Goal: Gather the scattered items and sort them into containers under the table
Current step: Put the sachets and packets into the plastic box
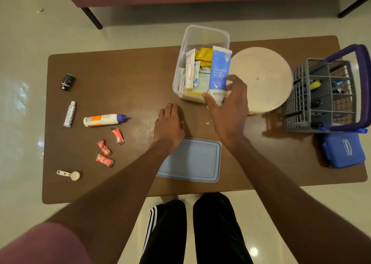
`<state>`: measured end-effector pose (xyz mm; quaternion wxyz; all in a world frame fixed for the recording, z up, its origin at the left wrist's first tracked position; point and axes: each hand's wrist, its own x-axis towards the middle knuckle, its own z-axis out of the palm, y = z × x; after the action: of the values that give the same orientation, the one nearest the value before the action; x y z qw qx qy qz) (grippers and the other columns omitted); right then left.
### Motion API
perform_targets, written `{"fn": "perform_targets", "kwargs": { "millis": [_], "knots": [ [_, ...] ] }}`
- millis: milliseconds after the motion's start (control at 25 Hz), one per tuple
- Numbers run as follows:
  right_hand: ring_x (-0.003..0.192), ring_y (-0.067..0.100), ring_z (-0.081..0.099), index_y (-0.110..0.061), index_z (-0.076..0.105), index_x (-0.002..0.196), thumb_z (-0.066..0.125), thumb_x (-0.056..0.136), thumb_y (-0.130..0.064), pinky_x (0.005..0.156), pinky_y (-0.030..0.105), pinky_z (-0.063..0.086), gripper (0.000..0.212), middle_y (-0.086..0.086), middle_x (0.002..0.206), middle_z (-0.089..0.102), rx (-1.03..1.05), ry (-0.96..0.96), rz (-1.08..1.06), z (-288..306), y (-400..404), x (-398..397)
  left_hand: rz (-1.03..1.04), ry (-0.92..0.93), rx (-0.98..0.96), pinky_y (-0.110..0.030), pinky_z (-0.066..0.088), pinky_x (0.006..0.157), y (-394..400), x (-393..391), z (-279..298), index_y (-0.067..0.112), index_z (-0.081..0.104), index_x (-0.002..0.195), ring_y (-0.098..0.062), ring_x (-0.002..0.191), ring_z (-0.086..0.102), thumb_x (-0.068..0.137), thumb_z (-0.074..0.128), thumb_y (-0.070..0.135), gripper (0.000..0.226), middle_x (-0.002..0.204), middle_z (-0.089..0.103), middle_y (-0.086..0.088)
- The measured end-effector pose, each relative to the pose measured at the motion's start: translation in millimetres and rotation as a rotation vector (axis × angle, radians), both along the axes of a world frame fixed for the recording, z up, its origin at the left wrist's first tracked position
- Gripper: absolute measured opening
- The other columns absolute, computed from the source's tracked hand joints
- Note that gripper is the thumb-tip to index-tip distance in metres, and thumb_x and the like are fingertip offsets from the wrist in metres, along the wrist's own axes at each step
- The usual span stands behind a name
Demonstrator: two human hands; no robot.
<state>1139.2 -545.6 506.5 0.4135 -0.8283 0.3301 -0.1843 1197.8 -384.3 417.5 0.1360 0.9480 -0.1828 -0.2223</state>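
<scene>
My right hand [226,107] grips a blue and white face wash tube [219,72] by its lower end, held upright at the right edge of a clear plastic box [200,34] that holds several tubes and sachets. My left hand [169,123] rests on the brown table [130,72], fingers down, holding nothing. Scattered at the left lie a glue bottle [104,120], a small glitter tube [69,114], three red sachets [106,149], a black cap-like object [67,81] and a cream measuring spoon [69,175].
The box's blue-grey lid [192,161] lies at the table's front edge. A round pink lid [263,78] sits right of the box. A grey basket with purple handles [329,95] holds pens, and a blue pouch [342,150] lies in front of it. A sofa stands beyond.
</scene>
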Motion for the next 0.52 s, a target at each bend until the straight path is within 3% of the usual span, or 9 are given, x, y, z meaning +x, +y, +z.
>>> {"fn": "perform_targets", "kwargs": {
  "millis": [120, 280, 440, 520],
  "knots": [
    [0.099, 0.022, 0.061, -0.015, 0.05, 0.129, 0.08, 0.084, -0.038, 0.074, 0.027, 0.037, 0.059, 0.002, 0.126, 0.051, -0.142, 0.182, 0.068, 3, -11, 59, -0.019, 0.03, 0.076, -0.05, 0.049, 0.1, -9, 15, -9, 0.01, 0.034, 0.148, -0.034, 0.14, 0.03, 0.092, 0.061, 0.024, 0.064, 0.159, 0.025, -0.007],
    [0.102, 0.039, 0.064, -0.014, 0.044, 0.141, 0.073, 0.09, -0.038, 0.074, 0.035, 0.039, 0.063, 0.01, 0.14, 0.043, -0.292, 0.51, 0.192, -10, -16, 103, -0.056, -0.021, 0.127, -0.049, 0.053, 0.092, -8, 17, -13, 0.012, 0.035, 0.143, -0.035, 0.133, 0.032, 0.088, 0.069, 0.023, 0.066, 0.155, 0.025, -0.006],
    [0.113, 0.036, 0.062, -0.013, 0.051, 0.135, 0.065, 0.098, -0.035, 0.076, 0.037, 0.042, 0.045, 0.011, 0.141, 0.046, -0.39, 0.686, 0.293, -22, -18, 112, -0.06, -0.004, 0.136, -0.047, 0.054, 0.091, -8, 23, -15, 0.015, 0.033, 0.143, -0.034, 0.133, 0.031, 0.087, 0.073, 0.028, 0.07, 0.155, 0.022, -0.005],
    [0.127, 0.031, 0.051, -0.015, 0.057, 0.13, 0.06, 0.101, -0.037, 0.08, 0.038, 0.045, 0.037, 0.008, 0.139, 0.048, -0.427, 0.711, 0.326, -21, -17, 111, -0.058, -0.008, 0.146, -0.047, 0.054, 0.09, -9, 23, -15, 0.016, 0.033, 0.142, -0.034, 0.132, 0.031, 0.086, 0.075, 0.03, 0.071, 0.154, 0.021, -0.004]
  ]
}}
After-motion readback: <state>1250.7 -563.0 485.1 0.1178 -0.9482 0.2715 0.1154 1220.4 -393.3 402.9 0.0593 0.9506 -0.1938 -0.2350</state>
